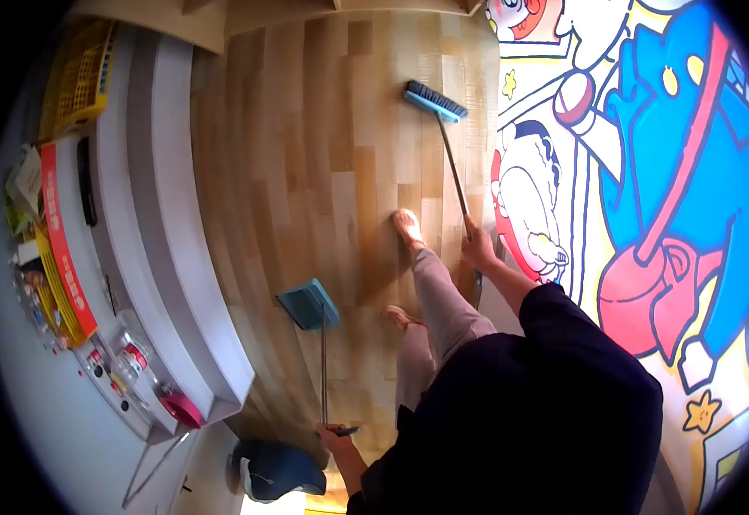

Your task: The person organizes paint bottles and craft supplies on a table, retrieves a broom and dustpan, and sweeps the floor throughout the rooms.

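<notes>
The right hand (479,247), closed round the handle of the broom (436,103), sets its bristles near the mural (700,94); the left hand (335,440), likewise closed, holds the dustpan (309,305) well apart, long handles presumably sparing a stoop.

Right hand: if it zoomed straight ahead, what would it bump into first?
The right hand grips the broom; ahead, its way looks free over the floor, as far as the picture shows. How high it is, I can't quite tell.
</notes>
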